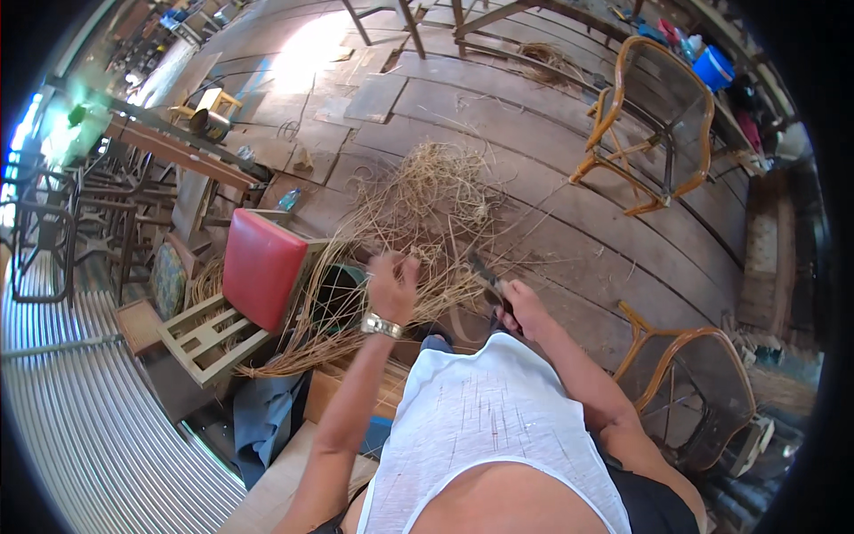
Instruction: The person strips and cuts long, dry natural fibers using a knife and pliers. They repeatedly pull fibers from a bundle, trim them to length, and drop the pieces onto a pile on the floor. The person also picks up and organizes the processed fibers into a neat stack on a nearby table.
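Observation:
My right hand [525, 310] is closed round the handle of a dark, narrow-bladed knife [483, 269], which points up and to the left. To its left, my left hand [392, 283] is raised with fingers curled, a metal-banded watch [381, 326] at its wrist. Whether a thin strand is pinched in those fingers I cannot make out. A long bundle of tan rattan strips [298, 349] runs beneath and beside my left hand. Beyond both hands lies a tangled heap of rattan shavings [436, 182] on the plank floor [551, 133].
At left, a chair with a red cushion [262, 267] is tipped over beside a dark green bucket [341, 294]. Rattan-framed chairs stand at the upper right [609, 120] and lower right [663, 378]. Stacked dark metal frames [124, 214] and corrugated sheet [98, 427] fill the left side.

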### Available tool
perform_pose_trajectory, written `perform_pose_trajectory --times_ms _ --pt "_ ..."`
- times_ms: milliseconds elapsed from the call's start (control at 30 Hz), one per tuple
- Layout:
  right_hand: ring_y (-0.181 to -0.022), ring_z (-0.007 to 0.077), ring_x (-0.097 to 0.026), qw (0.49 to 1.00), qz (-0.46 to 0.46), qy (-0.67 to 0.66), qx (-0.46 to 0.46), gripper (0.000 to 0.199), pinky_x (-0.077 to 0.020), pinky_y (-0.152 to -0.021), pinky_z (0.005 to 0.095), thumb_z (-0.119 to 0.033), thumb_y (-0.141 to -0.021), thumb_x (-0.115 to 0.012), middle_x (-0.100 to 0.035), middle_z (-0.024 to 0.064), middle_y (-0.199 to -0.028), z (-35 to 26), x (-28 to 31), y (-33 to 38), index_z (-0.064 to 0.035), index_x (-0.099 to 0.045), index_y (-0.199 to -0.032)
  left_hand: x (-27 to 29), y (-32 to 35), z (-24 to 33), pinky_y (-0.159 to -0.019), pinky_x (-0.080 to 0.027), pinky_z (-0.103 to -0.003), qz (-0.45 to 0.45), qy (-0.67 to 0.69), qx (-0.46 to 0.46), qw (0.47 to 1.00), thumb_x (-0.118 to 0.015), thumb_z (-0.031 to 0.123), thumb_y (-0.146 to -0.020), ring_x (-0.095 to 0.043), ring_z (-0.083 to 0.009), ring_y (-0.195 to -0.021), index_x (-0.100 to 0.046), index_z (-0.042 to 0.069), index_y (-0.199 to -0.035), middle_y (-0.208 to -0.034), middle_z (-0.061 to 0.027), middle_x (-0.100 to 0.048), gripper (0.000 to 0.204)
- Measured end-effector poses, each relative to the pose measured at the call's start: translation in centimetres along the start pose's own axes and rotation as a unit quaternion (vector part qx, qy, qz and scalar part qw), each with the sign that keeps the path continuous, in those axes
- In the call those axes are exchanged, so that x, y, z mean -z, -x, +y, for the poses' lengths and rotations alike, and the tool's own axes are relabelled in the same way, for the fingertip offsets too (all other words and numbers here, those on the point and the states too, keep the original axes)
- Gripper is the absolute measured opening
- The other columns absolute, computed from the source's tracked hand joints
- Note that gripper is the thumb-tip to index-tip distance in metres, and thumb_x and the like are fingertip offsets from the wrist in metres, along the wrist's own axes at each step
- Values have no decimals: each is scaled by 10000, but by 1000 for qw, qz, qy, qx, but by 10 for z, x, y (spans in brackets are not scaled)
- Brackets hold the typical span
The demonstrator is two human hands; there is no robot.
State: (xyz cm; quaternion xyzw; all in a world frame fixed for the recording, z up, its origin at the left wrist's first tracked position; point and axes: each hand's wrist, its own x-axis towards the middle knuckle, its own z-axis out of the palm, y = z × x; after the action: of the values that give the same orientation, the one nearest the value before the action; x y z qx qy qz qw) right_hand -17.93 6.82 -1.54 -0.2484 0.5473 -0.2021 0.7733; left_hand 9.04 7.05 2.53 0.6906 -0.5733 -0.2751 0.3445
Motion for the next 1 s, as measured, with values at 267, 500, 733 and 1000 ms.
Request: perform_pose_trajectory --times_ms 267,500,733,1000 --pt "-452 63 -426 921 106 -372 38 252 -337 -368 203 -345 -976 -480 -524 8 -660 -46 74 -9 -115 -494 -874 -26 81 -15 -688 -485 -316 -424 118 117 890 -490 273 -984 -582 -153 -739 -594 15 -1030 -809 -46 -625 283" --pt "-472 76 -436 842 387 -305 219 263 -337 -358 209 -312 -984 -433 -507 28 -668 -59 361 36 -89 -476 -852 207 195 -217 -638 -493 -341 -400 -245 244 849 -541 274 -939 -610 -212 -650 -641 76 -953 -731 -98 -638 222" --pt "-788 369 -620 545 552 610 162 191 -497 -634 443 -222 -961 -436 -602 231 -859 -54 452 46 -40 -491 -958 238 164 -241 -705 -524 -358 -509 -322 299 740 -535 281 -904 -670 -204 -692 -695 85 -870 -751 -82 -692 256" --pt "-1014 441 -578 614 497 554 262 363 -467 -837 517 -244 -943 -429 -609 267 -1081 -49 333 -57 -13 -515 -1210 -33 71 -109 -667 -499 -392 -416 -143 83 894 -513 338 -919 -639 -284 -671 -637 21 -902 -727 -136 -659 341"
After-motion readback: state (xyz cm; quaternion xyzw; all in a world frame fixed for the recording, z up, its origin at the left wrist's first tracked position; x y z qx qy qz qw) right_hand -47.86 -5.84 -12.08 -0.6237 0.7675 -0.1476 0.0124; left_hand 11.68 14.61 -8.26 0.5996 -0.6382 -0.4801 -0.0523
